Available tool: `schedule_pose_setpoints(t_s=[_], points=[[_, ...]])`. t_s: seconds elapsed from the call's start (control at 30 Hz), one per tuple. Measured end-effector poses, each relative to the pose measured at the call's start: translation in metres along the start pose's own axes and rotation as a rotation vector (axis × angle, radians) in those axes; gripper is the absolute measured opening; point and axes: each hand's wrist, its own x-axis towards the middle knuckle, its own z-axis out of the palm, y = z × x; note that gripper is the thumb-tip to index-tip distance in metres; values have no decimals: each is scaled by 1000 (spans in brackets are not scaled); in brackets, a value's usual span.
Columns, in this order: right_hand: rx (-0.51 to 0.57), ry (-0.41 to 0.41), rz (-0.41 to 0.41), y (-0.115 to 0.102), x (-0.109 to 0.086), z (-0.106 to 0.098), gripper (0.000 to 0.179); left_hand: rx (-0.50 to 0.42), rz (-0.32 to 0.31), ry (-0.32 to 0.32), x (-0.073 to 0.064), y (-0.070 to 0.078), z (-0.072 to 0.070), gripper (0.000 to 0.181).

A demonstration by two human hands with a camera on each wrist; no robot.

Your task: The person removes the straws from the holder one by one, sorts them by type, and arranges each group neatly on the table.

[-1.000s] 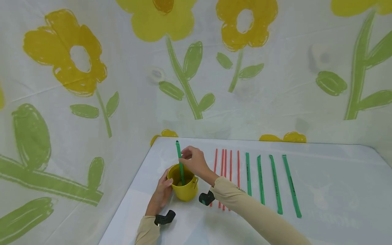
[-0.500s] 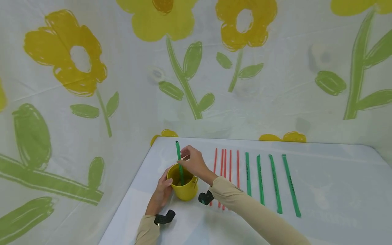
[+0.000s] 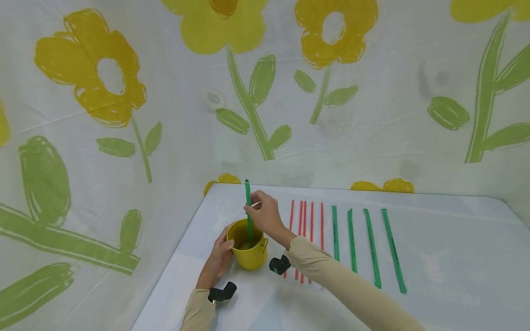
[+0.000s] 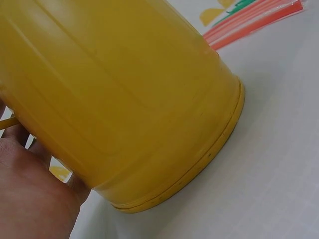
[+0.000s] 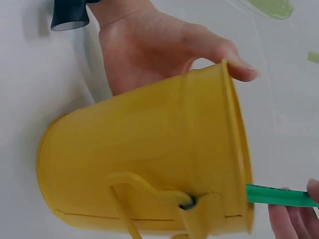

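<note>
A small yellow bucket [image 3: 250, 259] stands upright on the table, with a wire handle on its side. My left hand [image 3: 220, 258] holds it from the left; in the right wrist view the left thumb lies over its rim. My right hand [image 3: 268, 215] pinches a green wrapped straw [image 3: 248, 195] between thumb and fingers above the bucket. The straw stands nearly upright, its lower end inside the bucket. In the right wrist view only the fingertips of my right hand [image 5: 294, 219] show. Left wrist view: the bucket's wall [image 4: 129, 99] fills most of the picture.
Several red straws [image 3: 322, 225] lie in a row on the white table [image 3: 463, 257] right of the bucket, partly behind my right arm. Beyond them lie several green wrapped straws [image 3: 372, 248], spaced apart. A flower-printed cloth [image 3: 182, 115] hangs around the back and left.
My right hand has lifted the green straw a little and shifted it slightly right, so it stands more upright. My left hand keeps its hold on the bucket.
</note>
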Motion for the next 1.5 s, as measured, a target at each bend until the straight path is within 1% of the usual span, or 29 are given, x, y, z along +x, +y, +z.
schedule_pose_setpoints(t_s=[0.17, 0.23, 0.4, 0.53, 0.7, 0.8, 1.0, 1.27, 1.37, 1.5], points=[[61, 47, -45, -7, 1, -12, 21, 6, -6, -3, 0, -1, -1, 56], [92, 56, -57, -21, -2, -20, 23, 2, 1, -3, 0, -1, -2, 56], [185, 86, -48, -54, -10, -39, 26, -15, 4, 10, -1, -1, -1, 56], [229, 122, -55, -58, -9, -49, 27, -16, 0, 19, -2, -1, 0, 55], [278, 158, -94, -60, -7, -63, 27, -13, 15, 1, -1, -1, 0, 53], [300, 176, -96, -61, -6, -72, 28, -14, 18, -8, -1, -1, 0, 53], [296, 190, -68, -60, -8, -90, 30, -27, 16, -12, -1, -3, -1, 54], [216, 205, -63, -54, -15, -114, 32, -40, 2, 14, -2, -2, 1, 54], [197, 206, -47, -50, -18, -123, 32, -31, 5, 11, -2, -2, 1, 54], [171, 205, -28, -45, -23, -135, 32, -18, 19, -9, -2, -1, 1, 54]])
